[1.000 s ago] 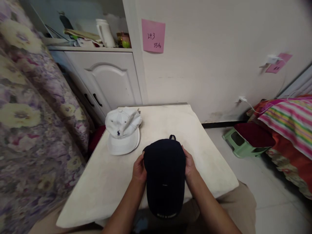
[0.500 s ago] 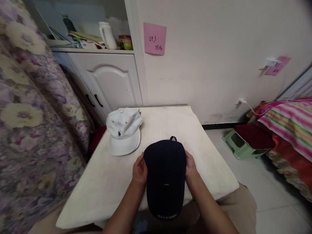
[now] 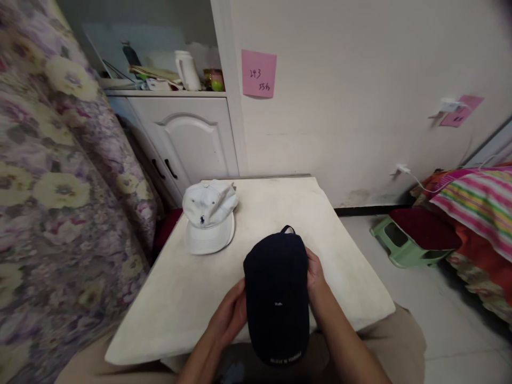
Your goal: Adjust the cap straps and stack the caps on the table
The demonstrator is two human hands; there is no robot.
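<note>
A dark navy cap (image 3: 277,296) is held over the near edge of the white table (image 3: 180,298), its brim pointing toward me. My left hand (image 3: 229,316) grips its left side, fingers curled along the edge. My right hand (image 3: 315,278) grips the right side, mostly hidden behind the crown. A white cap (image 3: 208,216) with a small dark logo lies on the table at the far left, apart from both hands.
A floral curtain (image 3: 48,202) hangs at the left. A white cabinet (image 3: 188,138) with a jug and clutter on top stands behind the table. A green stool (image 3: 404,242) and a striped blanket (image 3: 476,205) are at the right. Pink notes are stuck on the wall.
My left hand has slid down and back along the navy cap's left side. The view has shifted slightly left; the cap stays between both hands.
</note>
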